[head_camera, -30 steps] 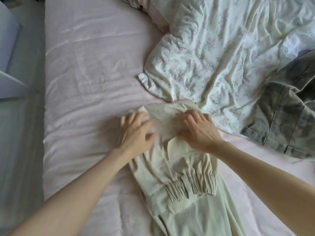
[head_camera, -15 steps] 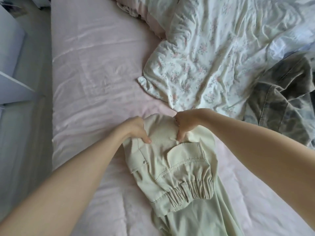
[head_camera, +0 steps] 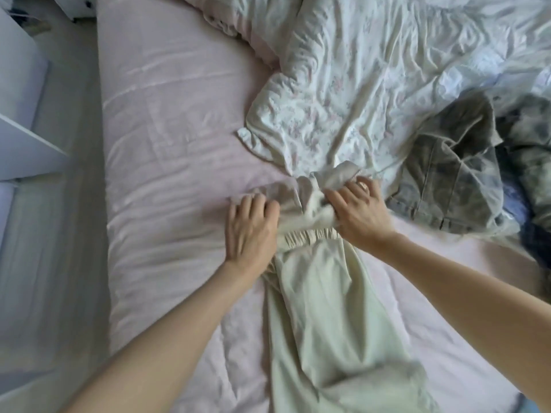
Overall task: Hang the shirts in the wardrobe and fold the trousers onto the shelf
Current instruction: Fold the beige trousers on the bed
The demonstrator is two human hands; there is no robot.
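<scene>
Now your pale green trousers (head_camera: pixel 325 308) lie lengthwise on the pink bed (head_camera: pixel 167 138), legs running toward you, waistband at the far end just below the floral duvet (head_camera: pixel 351 84). Your left hand (head_camera: pixel 250 231) presses flat on the waist's left side, fingers straight, its grip wide. Your right hand (head_camera: pixel 357 207) bunches the waist fabric, fingers curled into it. Right of the trousers, touching the duvet, sits a crumpled grey garment (head_camera: pixel 453 168)
</scene>
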